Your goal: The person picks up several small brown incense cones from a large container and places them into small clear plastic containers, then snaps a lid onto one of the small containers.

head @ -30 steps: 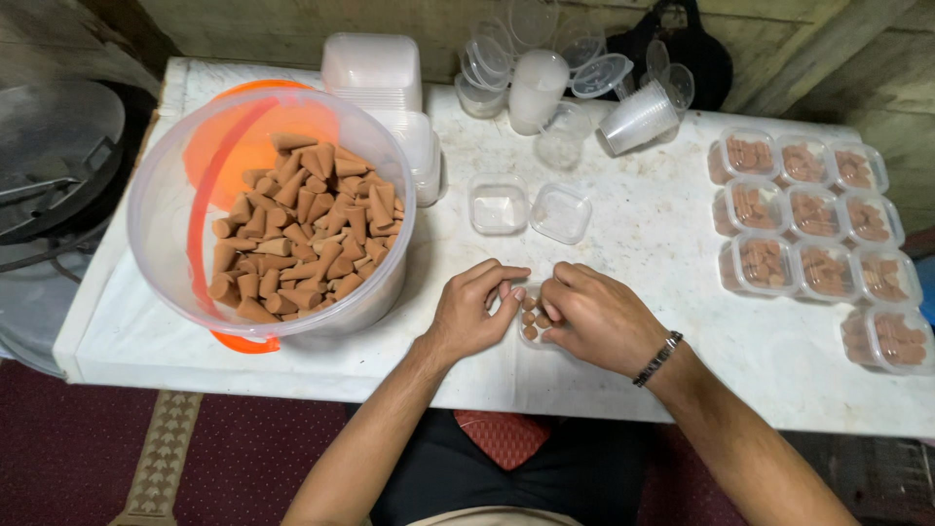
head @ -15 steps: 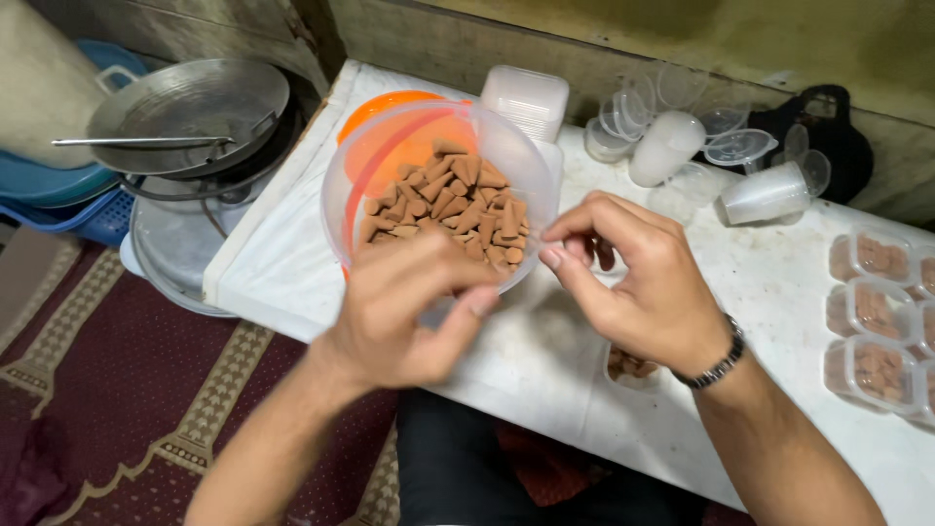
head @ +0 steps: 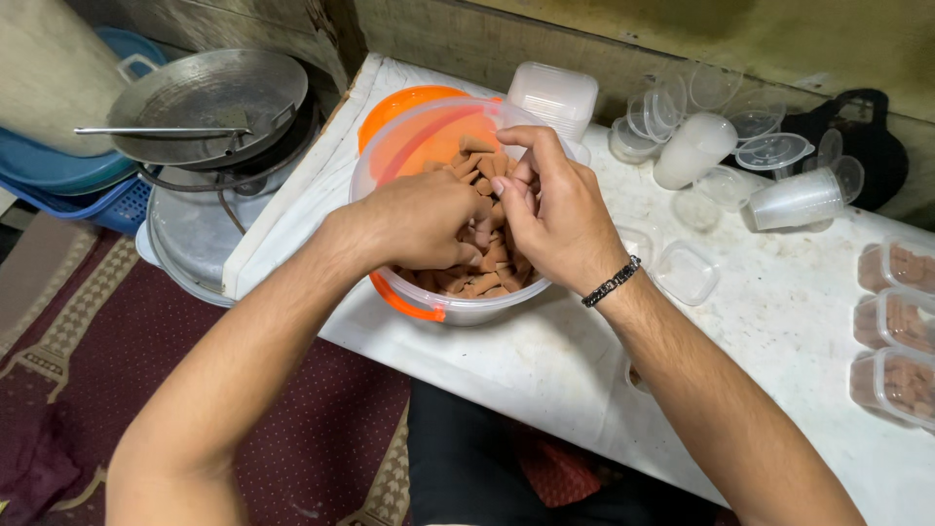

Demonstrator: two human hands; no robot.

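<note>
I note both hands in the clear tub [head: 458,310] of brown cones [head: 467,282]; left hand [head: 429,219] and right hand [head: 550,209] gathering cones — grasp unclear; filled lidded boxes [head: 891,321] right of it; empty boxes [head: 687,273] remain.

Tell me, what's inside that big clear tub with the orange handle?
The tub holds brown cones, heaped loosely. Both hands are in it, the left hand and right hand, and they cover most of the pile, so what their fingers grip is hidden.
</note>
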